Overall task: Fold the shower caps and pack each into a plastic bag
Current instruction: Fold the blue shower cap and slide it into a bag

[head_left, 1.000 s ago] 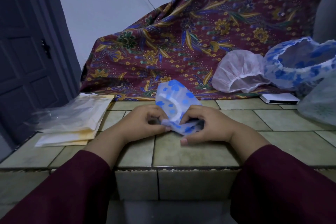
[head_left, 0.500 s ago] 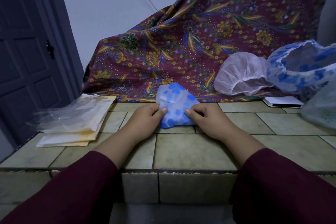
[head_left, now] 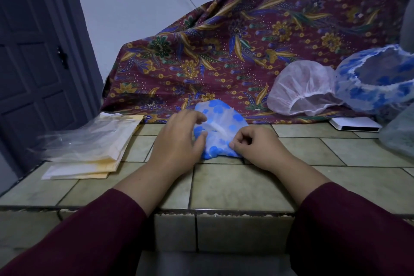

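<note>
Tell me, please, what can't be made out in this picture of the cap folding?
- Head view: the cap's left edge lies under the left hand, its near right corner under the right hand.
- How many bags are in the stack: clear film blurs the layers.
- What the batik cloth covers.
- The blue cap and the bag at right are cut off by the frame edge.

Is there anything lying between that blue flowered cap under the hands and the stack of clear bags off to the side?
Nothing visible. The blue flowered shower cap lies on the tiled counter under both hands, and the plastic bags sit to its left. Only the left hand and bare tile lie between them. The right hand pinches the cap's near edge.
</note>
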